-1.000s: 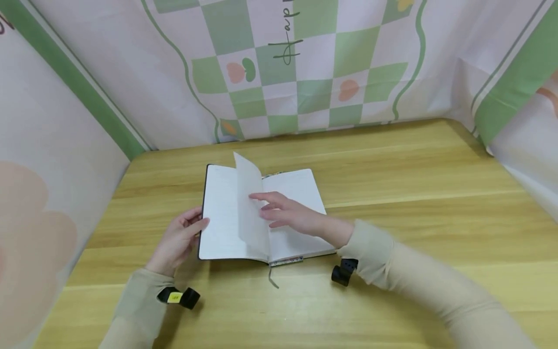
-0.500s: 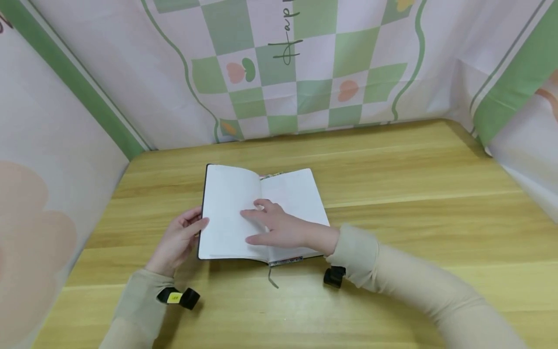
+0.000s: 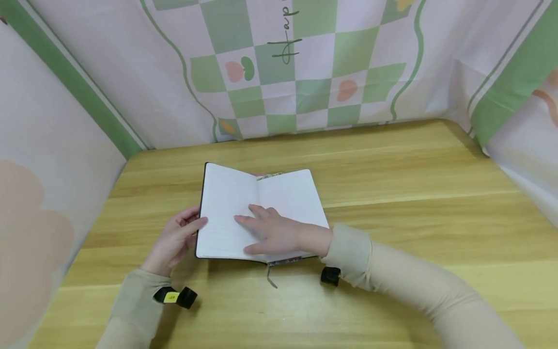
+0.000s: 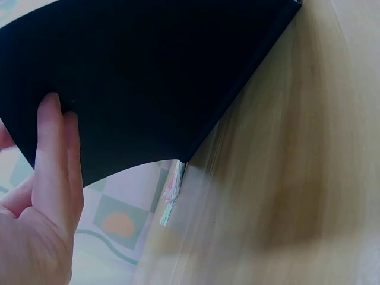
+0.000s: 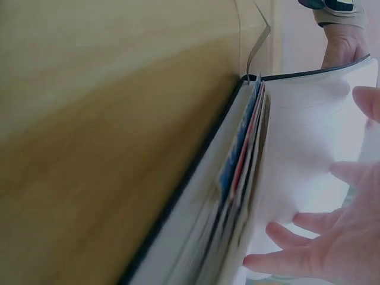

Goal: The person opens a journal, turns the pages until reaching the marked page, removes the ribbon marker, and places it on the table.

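An open notebook (image 3: 226,198) with blank-looking white pages lies on the wooden table, its left half tilted up. My left hand (image 3: 174,240) grips the left edge, thumb on the page; in the left wrist view its fingers (image 4: 50,154) lie against the black cover (image 4: 136,77). Spread fingers of my right hand (image 3: 279,235) lie over the left page near the fold, the wrist crossing the right page. Patterned paper edges (image 3: 284,261) stick out near the spine, and the right wrist view shows coloured sheets (image 5: 234,160) among the pages. A grey ribbon bookmark (image 3: 271,278) hangs from the bottom.
The wooden table (image 3: 414,194) extends around the notebook on all sides. Behind it hangs a white and green checked cloth (image 3: 314,92), with more printed cloth at left and right. Black wrist cameras are strapped at the left cuff (image 3: 187,297) and right cuff (image 3: 330,276).
A raised page has turned over to the left and now lies flat. My right hand has moved left and down across the fold, fingers spreading. My left hand keeps its grip.
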